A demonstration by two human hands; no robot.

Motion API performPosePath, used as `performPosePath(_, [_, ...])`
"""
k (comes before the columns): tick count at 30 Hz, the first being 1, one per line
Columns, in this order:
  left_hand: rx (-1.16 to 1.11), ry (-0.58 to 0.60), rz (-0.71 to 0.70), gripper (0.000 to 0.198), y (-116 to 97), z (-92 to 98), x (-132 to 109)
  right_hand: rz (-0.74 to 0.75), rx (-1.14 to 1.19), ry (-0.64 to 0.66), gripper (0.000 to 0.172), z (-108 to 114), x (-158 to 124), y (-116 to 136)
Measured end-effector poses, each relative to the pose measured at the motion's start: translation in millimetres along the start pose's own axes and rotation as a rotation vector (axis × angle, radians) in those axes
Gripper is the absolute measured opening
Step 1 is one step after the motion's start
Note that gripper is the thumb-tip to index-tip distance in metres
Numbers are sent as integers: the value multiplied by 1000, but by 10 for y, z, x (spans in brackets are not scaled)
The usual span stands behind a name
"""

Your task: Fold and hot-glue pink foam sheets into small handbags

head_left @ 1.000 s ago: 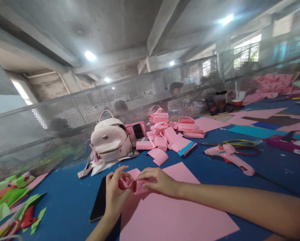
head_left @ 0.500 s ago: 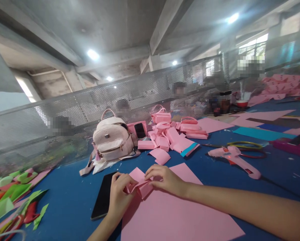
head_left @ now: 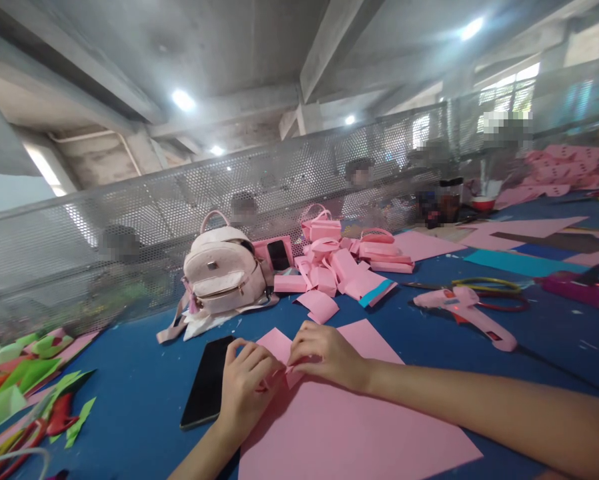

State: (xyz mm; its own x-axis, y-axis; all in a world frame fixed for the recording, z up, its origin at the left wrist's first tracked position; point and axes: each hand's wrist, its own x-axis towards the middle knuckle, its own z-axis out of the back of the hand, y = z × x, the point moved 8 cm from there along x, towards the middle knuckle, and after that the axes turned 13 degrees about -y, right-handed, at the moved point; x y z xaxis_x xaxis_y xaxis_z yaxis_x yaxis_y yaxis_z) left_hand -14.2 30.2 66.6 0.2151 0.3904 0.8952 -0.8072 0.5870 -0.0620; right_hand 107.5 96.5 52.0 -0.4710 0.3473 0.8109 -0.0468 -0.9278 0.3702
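Between my two hands is a small folded piece of pink paper [head_left: 294, 377], mostly covered by my fingers. My left hand [head_left: 252, 380] is closed on its left side, fingers bent and thumb tucked beneath. From the right, my right hand [head_left: 327, 353] pinches the same piece. Both hands are over a large sheet of pink paper [head_left: 369, 427] lying flat on the blue table. A black phone [head_left: 207, 383] lies just left of my left hand. Beyond my hands is a loose curved scrap of pink paper [head_left: 318, 307].
A pale backpack [head_left: 224, 270] stands behind, beside a heap of pink paper pieces [head_left: 329, 267]. To the right lie a pink glue gun [head_left: 467, 313] with its cord and yellow-and-red-handled scissors [head_left: 502, 293]. Green scraps [head_left: 27, 377] and red-handled scissors [head_left: 29, 440] lie left. A perforated metal screen [head_left: 179, 213] runs behind.
My hands have drawn closer together around the small pink piece, and less of it shows between them. The view has shifted slightly.
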Motion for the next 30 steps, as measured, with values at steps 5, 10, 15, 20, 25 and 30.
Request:
performPosePath(5, [6,-25,-20,20,-20,19,14,49,-30,-37,20,27,0,53])
performPosePath(10, [35,-35,-80,22,-82,25,2,91,-69,-46,23,38,18,126])
performPosePath(15, [127,-138,-67,31,64,145,13,8,5,-152,24,168,70,22])
performPosePath(20, [138,-257,173,71,424,282,17,-267,186,-230,26,209,41,-292])
performPosePath(25, [103,-36,75,20,294,133,79,-284,253,-174,20,144,26,-277])
performPosePath(30, [128,-103,-55,9,41,188,163,-257,262,-157,19,145,42,-197])
